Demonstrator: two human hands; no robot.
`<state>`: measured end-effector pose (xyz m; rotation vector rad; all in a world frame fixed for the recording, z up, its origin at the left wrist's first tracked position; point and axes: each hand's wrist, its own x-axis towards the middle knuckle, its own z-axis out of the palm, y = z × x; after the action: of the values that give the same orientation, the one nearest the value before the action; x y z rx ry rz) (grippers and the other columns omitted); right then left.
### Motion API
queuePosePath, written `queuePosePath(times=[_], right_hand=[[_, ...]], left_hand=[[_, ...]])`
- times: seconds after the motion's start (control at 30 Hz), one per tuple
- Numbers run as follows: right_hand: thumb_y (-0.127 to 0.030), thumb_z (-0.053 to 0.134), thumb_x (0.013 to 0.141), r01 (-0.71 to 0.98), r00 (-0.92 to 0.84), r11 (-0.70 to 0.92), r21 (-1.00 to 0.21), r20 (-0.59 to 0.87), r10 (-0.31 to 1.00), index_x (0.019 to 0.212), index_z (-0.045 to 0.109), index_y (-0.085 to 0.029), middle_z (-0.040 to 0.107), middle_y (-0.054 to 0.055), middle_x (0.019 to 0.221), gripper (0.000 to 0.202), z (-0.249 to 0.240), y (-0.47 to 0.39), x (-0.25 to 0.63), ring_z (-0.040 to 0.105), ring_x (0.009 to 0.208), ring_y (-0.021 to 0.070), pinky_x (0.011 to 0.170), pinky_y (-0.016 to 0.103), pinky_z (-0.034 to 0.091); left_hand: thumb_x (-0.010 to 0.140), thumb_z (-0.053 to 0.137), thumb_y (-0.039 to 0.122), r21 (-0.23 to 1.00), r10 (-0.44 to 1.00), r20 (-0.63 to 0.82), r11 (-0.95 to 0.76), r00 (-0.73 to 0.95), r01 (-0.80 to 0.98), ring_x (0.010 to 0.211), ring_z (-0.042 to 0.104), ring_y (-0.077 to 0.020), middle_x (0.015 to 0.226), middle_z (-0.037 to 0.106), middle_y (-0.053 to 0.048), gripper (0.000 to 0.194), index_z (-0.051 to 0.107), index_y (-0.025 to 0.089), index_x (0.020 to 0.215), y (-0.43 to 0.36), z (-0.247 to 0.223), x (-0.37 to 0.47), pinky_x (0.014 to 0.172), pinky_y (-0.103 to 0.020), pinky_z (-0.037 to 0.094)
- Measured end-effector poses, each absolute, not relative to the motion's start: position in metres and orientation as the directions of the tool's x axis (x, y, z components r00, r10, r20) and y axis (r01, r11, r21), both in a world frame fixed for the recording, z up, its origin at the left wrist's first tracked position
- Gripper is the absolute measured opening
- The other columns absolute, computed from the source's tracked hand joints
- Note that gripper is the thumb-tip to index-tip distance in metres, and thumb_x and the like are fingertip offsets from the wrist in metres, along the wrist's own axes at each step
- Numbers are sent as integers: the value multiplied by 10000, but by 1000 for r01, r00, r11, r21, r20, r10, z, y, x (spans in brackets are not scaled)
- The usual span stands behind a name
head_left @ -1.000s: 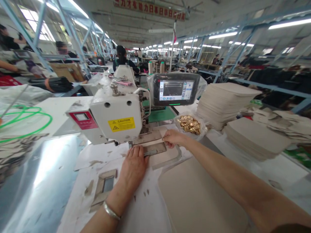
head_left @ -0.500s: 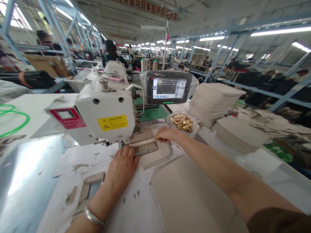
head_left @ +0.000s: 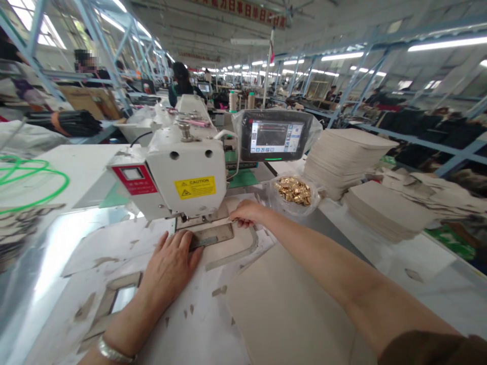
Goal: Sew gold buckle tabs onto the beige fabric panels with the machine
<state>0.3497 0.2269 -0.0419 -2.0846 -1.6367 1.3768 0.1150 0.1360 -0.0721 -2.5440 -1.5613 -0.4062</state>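
Note:
My left hand point(head_left: 173, 261) lies flat with its fingers stretched out. Its fingertips touch the left end of a brown-grey plate point(head_left: 216, 234) with a metal strip along it. The plate rests on a beige panel point(head_left: 224, 253) with a rounded grey edge, beside the head of a white sewing machine point(head_left: 188, 177). At the plate's far right end, my right hand point(head_left: 246, 213) is closed in a pinch. What sits between its fingertips is too small to make out. The machine's needle area is partly hidden under the head.
A control screen point(head_left: 274, 136) stands behind the machine. Gold metal pieces point(head_left: 293, 190) fill a plastic-lined bowl at right, near stacked beige panels point(head_left: 335, 159). A large beige sheet point(head_left: 289, 304) lies in front, a frame-shaped template point(head_left: 106, 299) at left. Green tubing point(head_left: 57, 195) is far left.
Both hands and the plate have shifted left relative to the machine head. My left hand's fingers are more spread. The camera view has turned slightly left.

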Motion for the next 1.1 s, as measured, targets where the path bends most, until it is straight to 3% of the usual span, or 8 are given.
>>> queuePosePath(times=[0.27, 0.67, 1.1], right_hand=[[-218, 659, 779, 671, -96, -386, -633, -591, 801, 636, 587, -119, 591, -10, 452, 188, -42, 230, 316, 483, 326, 71, 349, 162, 369], [-230, 623, 850, 682, -93, -426, -595, -647, 757, 726, 595, -132, 593, -22, 482, 160, -38, 245, 336, 513, 355, 76, 386, 165, 366], [-201, 632, 838, 613, -7, -492, -619, -626, 779, 753, 581, -137, 598, -18, 494, 119, -34, 236, 394, 513, 375, 82, 406, 181, 368]], left_hand=[[936, 406, 459, -16, 856, 295, -439, 424, 898, 1064, 631, -285, 1107, 667, -131, 363, 550, 158, 1078, 134, -72, 79, 1128, -523, 311], [947, 402, 423, -24, 846, 286, -463, 449, 886, 1232, 558, -295, 1307, 602, -160, 426, 540, 114, 1206, 146, -78, 97, 1145, -539, 306], [894, 525, 273, -14, 800, 296, -543, 522, 840, 1228, 566, -317, 1292, 608, -213, 448, 552, 29, 1269, 137, -84, 152, 1067, -477, 456]])
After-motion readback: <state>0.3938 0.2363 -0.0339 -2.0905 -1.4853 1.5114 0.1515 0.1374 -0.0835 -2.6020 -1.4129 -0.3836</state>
